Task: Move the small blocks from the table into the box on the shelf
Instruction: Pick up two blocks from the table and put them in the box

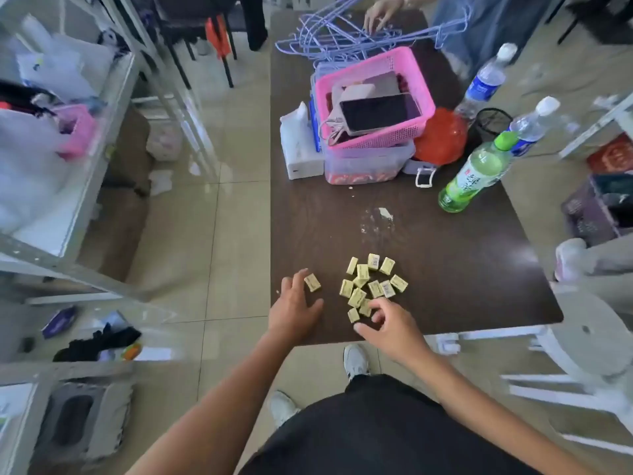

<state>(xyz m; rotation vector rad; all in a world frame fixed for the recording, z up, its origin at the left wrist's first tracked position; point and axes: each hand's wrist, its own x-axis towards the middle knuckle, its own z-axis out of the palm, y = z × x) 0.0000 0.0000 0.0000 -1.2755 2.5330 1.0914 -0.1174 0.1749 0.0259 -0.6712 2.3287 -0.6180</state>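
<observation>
**Light blocks, easy pinching**

Our left hand (294, 311) lies spread on the worktop (445, 269), touching a lone block (312, 282). Our right hand (390, 329) curls over the pile of blocks (371, 286); whether it pinches one, we cannot tell. They look light and stiff, best pinched across flat sides.

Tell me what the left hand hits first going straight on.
Probably the lone small yellow wrapped block beside the fingertips of the left hand; if it slips past, only bare dark brown table follows.
</observation>
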